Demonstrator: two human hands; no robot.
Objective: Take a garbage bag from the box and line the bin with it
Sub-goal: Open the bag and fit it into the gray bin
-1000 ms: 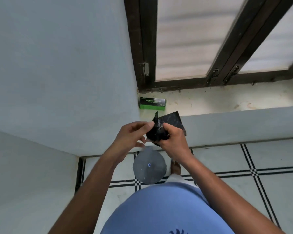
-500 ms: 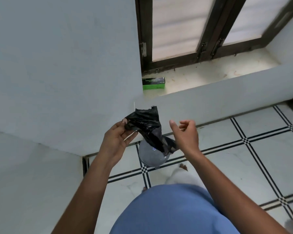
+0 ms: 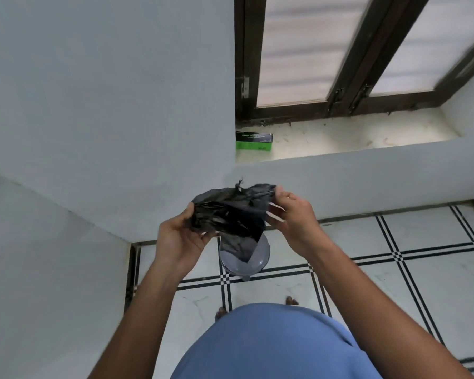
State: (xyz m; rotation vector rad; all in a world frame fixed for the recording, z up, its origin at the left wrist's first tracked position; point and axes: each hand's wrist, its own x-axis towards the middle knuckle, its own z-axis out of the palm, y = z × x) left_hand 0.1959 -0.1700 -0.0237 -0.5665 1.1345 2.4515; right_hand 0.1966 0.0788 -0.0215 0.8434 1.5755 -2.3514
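Note:
A crumpled black garbage bag (image 3: 230, 214) hangs between my two hands at chest height. My left hand (image 3: 184, 236) grips its left side. My right hand (image 3: 293, 214) pinches its upper right edge with thumb and fingertips. The bag's lower end dangles over a grey round bin (image 3: 255, 262) that stands on the floor below, its lid closed and partly hidden by the bag. The green and black bag box (image 3: 253, 142) lies on the window sill, at its left end against the wall.
A white wall corner juts out on the left. A low white ledge (image 3: 367, 173) under the dark-framed window runs behind the bin. The floor is white tile with black lines; my bare toes (image 3: 292, 300) show just in front of the bin.
My right hand, empty half a second ago, has taken hold of the bag's right edge. The bag is now stretched wider between both hands instead of hanging from the left hand alone.

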